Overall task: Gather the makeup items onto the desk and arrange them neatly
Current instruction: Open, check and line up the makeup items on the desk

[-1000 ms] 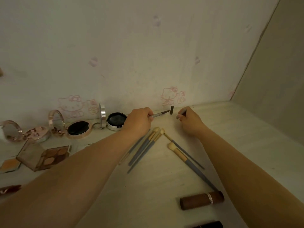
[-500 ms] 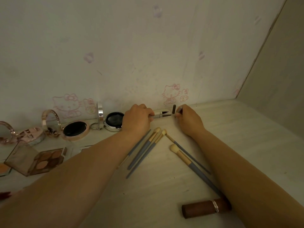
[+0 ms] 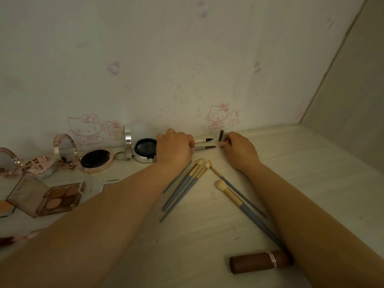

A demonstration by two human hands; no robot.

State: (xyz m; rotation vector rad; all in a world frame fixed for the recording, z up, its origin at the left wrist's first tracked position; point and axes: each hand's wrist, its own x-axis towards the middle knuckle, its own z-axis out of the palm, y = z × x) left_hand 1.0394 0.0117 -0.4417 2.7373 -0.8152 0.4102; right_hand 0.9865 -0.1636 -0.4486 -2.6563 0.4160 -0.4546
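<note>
- Pale wood-grain desk (image 3: 311, 163) carries everything; at its far edge, against the wall, both hands work on two slim liner pens.
- The left hand (image 3: 174, 148) is curled round the barrels of the white pen (image 3: 204, 140) and the grey pen (image 3: 204, 148), their uncapped tips pointing toward the right hand.
- The right hand (image 3: 239, 149) pinches a small dark cap (image 3: 221, 135), held upright just beside the pen tips but apart from them.
- Step in hand, as I judge it: capping a pen before laying it down. Next, the cap must be turned to line up with one tip and pushed on straight; which pen it fits I cannot tell.
- Just nearer, blue-handled brushes (image 3: 187, 183) lie fanned in two loose groups, not yet parallel; a brown lipstick tube (image 3: 259, 261) lies by the right forearm.
- Containers: a silver compact (image 3: 143, 150) stands open beside the left hand, its pan dark; a rose-gold compact (image 3: 95, 161) is open, also dark inside; an eyeshadow palette (image 3: 60, 197) toward the left edge is open, showing brown pans.
</note>
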